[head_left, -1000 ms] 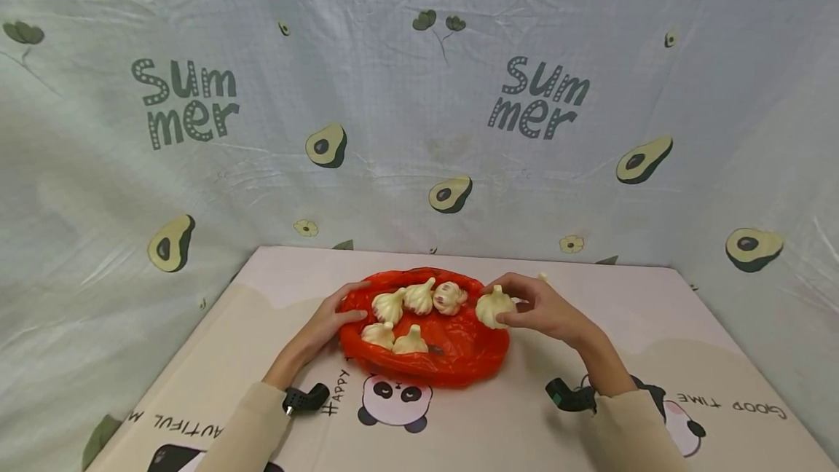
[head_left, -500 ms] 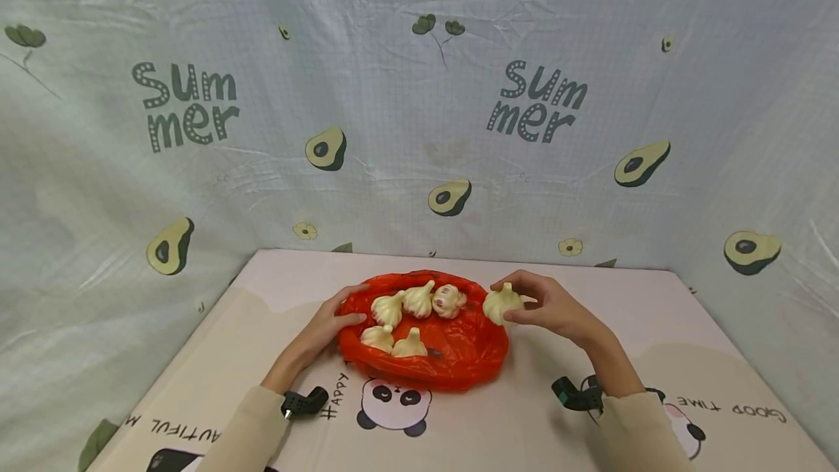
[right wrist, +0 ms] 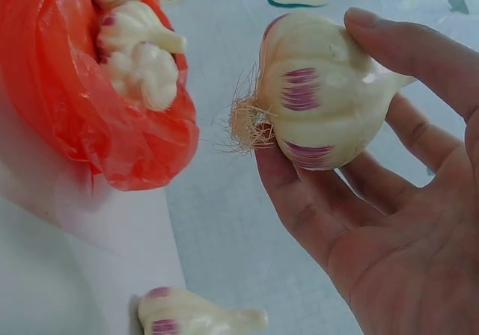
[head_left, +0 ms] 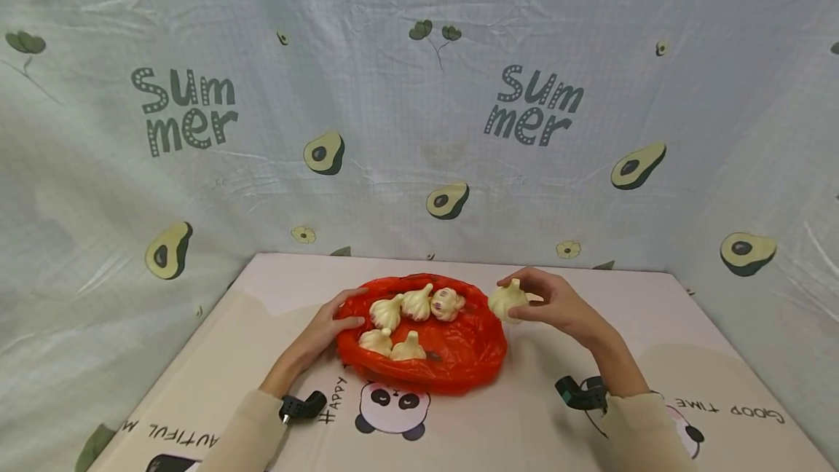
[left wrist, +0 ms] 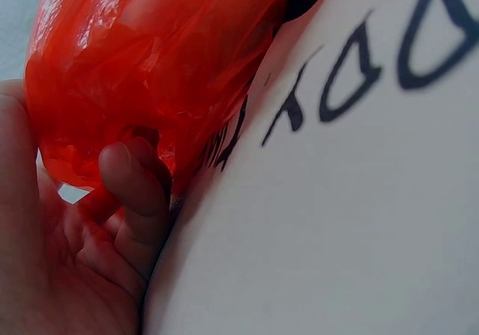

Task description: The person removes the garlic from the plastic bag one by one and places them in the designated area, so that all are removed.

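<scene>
A red plastic bag lies spread wide on the table, its edge rolled into a rim, with several garlic bulbs inside. My left hand grips the bag's left side; in the left wrist view its curled fingers press against the red plastic. Just off the bag's right rim, my right hand holds up one garlic bulb between thumb and fingers. Purple streaks and a tuft of roots show on this bulb in the right wrist view. Another bulb sits below it, outside the bag.
The pale table carries printed pandas and lettering. A hanging cloth with avocado prints stands behind and at both sides. Black wrist cameras sit on both forearms.
My right hand has drawn the garlic bulb a little to the right, from over the bag's rim to just outside it. The left hand stays on the bag.
</scene>
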The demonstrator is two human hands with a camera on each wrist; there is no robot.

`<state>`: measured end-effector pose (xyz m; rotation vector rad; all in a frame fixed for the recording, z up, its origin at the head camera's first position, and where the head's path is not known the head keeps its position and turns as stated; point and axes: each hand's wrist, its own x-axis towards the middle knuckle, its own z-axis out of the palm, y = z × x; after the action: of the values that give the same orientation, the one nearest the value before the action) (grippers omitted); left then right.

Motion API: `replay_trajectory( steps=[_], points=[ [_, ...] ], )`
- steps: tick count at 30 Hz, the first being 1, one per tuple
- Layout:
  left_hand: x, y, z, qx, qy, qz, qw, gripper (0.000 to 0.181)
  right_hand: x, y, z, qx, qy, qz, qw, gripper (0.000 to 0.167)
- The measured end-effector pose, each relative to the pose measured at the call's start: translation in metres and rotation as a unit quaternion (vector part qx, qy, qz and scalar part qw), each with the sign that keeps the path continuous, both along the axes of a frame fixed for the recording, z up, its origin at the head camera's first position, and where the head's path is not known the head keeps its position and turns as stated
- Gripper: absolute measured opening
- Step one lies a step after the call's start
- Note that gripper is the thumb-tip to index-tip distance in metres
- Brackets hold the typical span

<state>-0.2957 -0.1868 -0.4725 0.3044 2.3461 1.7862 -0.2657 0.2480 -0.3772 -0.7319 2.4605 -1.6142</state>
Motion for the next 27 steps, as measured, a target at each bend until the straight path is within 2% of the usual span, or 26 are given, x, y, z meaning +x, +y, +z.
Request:
replay_trajectory(
  steps=[10,27],
  points=[
    [0.001,0.000,0.000,-0.001,0.006,-0.004,1.0000,0.060,0.000,0.010,0.003,0.015,0.013,-0.036,0.9992,0.041],
    [0.001,0.001,0.001,-0.002,0.001,0.000,1.0000,0.060,0.000,0.032,0.008,0.016,0.047,-0.054,0.9973,0.037]
  ],
)
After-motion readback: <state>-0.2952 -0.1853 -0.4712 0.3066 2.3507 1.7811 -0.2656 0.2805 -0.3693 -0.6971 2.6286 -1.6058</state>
